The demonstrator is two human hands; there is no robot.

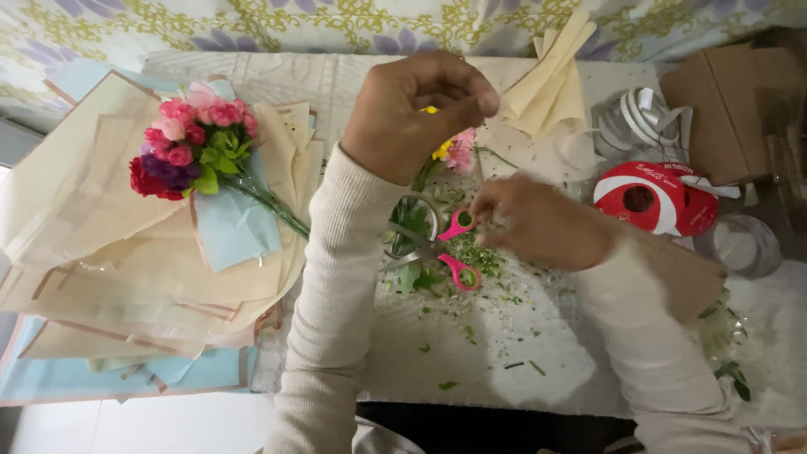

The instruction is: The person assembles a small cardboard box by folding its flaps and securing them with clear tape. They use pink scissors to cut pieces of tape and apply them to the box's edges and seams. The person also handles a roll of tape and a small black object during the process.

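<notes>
Left hand (418, 109) was raised above the table (471, 370), fingers curled closed around flower stems (424, 172); pink and yellow blooms (458, 151) showed just past the knuckles. Thumb and forefinger tips pressed together at the top.

Right hand (538, 220) was lower, fingers bunched near the stems, right beside the scissors (445, 248); could not tell if it pinched anything.

Scissors, pink handles, lay on the table between the forearms, amid green trimmings (483, 261).

Finished bouquet (189, 147) lay to the left on a stack of cream and blue wrapping paper (126, 252).

Red ribbon spool (643, 200) and white ribbon (643, 118) sat to the right. Folded cream sheets (551, 80) at top. Cardboard box (727, 101) at top right.
</notes>
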